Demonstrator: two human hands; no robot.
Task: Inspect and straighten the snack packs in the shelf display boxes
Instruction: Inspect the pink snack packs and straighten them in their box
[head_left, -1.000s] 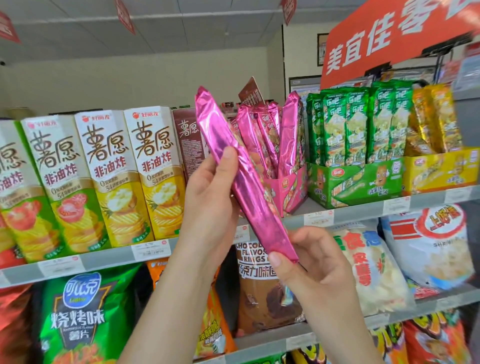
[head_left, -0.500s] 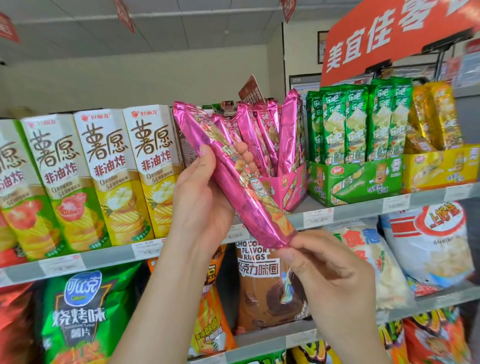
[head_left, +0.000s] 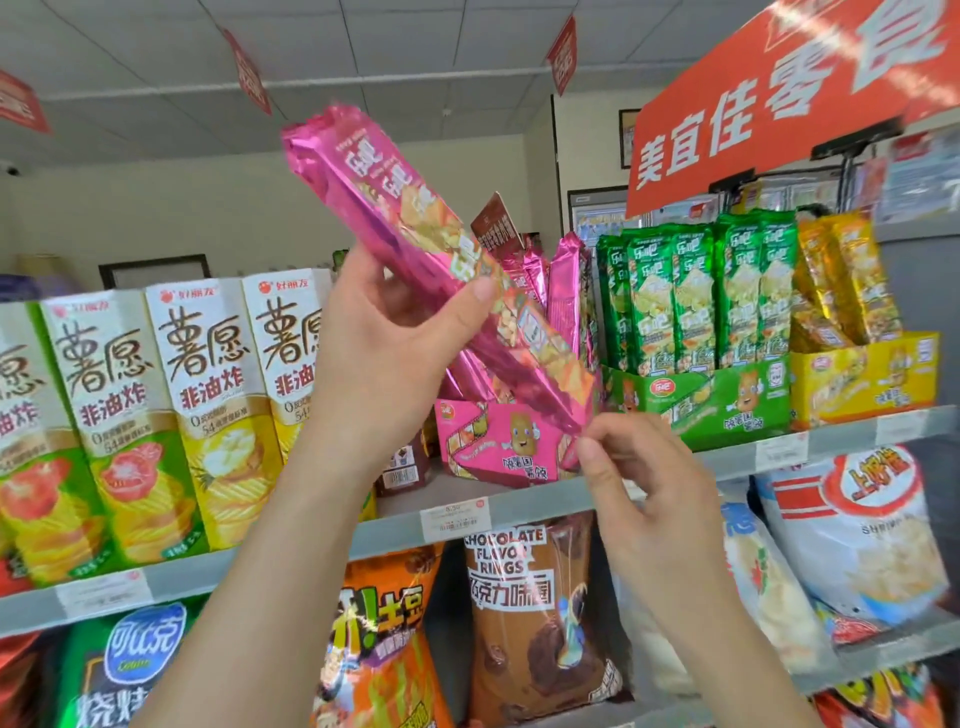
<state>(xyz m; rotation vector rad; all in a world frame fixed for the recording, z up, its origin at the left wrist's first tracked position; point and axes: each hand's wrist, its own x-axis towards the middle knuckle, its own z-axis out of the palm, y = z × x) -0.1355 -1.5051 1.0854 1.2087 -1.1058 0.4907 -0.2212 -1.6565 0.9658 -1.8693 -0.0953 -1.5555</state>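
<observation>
I hold a long pink foil snack pack (head_left: 395, 208) tilted, its top up and to the left, printed face toward me. My left hand (head_left: 384, 353) grips its middle from behind, thumb across the front. My right hand (head_left: 639, 483) pinches its bottom corner. Behind it stands the pink display box (head_left: 498, 441) on the upper shelf, with more pink packs (head_left: 563, 291) leaning in it. To the right are a green display box (head_left: 722, 400) full of upright green packs and a yellow display box (head_left: 862, 374) with yellow packs leaning left.
Tall chip cartons (head_left: 208, 405) fill the shelf to the left. A grey shelf edge with price tags (head_left: 454, 517) runs across. Bagged snacks, including a brown chocolate rings bag (head_left: 524, 613), fill the lower shelf. An orange sign (head_left: 779, 93) hangs above right.
The pink pack has been raised and turned from its plain foil edge to its printed face. Both hands rose with it; the view shifted so the shelf sits lower.
</observation>
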